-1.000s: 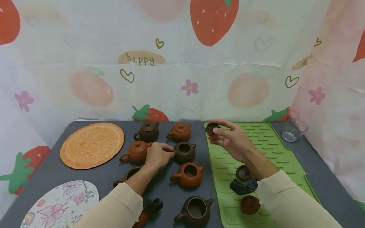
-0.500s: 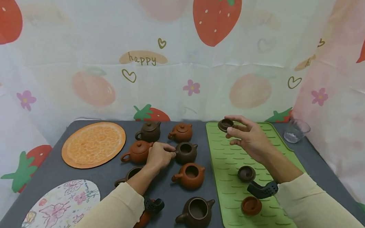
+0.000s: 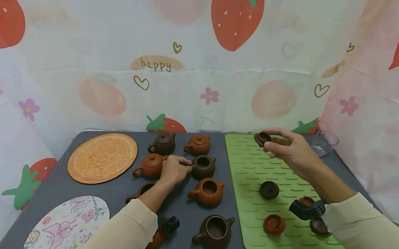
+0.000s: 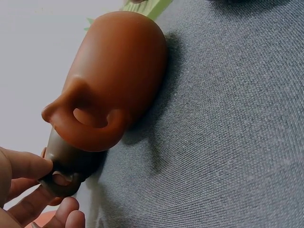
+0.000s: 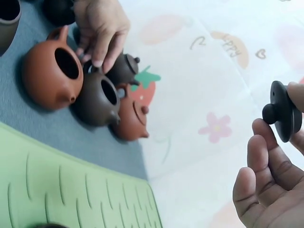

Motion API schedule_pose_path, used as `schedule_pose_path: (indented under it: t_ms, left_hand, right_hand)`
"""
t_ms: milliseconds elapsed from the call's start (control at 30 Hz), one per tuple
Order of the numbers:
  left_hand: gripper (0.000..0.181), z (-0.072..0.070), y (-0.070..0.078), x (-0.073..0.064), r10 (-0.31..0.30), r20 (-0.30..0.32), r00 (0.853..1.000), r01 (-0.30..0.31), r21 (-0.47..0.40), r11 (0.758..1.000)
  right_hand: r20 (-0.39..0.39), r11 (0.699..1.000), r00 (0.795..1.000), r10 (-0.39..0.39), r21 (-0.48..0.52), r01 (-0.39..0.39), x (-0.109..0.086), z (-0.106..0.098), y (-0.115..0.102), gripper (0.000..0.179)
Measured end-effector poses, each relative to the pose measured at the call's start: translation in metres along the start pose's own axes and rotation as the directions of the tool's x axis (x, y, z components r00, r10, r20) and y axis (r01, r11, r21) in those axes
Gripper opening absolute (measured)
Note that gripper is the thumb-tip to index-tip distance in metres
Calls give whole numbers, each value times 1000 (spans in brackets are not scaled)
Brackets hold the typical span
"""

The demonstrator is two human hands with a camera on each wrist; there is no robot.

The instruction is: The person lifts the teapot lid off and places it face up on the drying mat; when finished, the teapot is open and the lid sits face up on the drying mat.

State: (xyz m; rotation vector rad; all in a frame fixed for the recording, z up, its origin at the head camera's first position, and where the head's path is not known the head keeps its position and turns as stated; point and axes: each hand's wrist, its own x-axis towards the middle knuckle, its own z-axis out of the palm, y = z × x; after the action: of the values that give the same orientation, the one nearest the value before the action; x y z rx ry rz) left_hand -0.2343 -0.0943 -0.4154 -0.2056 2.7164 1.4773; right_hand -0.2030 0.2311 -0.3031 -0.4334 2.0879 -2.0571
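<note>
I can read one whole word in front of me, a handwritten-style "happy" (image 3: pixel 156 65), set on a tan oval (image 3: pixel 177 62) printed on the strawberry cloth (image 3: pixel 188 35). From my right wrist it shows tilted and blurred, "ppy" being the clearest part. Where the cloth turns at my right, a second tan patch (image 3: pixel 333 69) bears what looks like an "h"; the rest I can't make out. A pale patch (image 3: pixel 295 22) higher up carries marks too faint for me. Greenish lettering (image 3: pixel 100 211) near the edge of the white round mat (image 3: pixel 53 243) is too small to read
</note>
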Motion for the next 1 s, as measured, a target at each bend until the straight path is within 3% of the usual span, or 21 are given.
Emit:
schedule_pose_path:
  t_ms: [333, 600, 733, 900, 1000]
  left_hand:
    - [8, 0, 1, 0, 5, 0, 1000, -5, 4, 1000]
    - [8, 0, 0, 1, -1, -5, 1000, 1, 6, 1000]
    - [8, 0, 0, 0, 3, -4, 1000, -3, 7, 1000]
    - [7, 0, 0, 0, 8, -4, 1000, -8, 10, 1000]
    - [7, 1, -1, 1, 12, -6, 1000, -12, 10, 1000]
  right_hand:
    - [-34, 991, 999, -9, -137, 4, -17, -27, -5, 36]
    - [-54, 984, 999, 2, -176, -11, -25, -48, 1, 36]
    - [-56, 969, 998, 7, -248, -20, -28, -56, 5, 37]
    - [-73, 925, 996, 47, -372, -71, -33, -69, 11, 39]
    - [-81, 921, 995, 58, -381, -84, -34, -75, 15, 39]
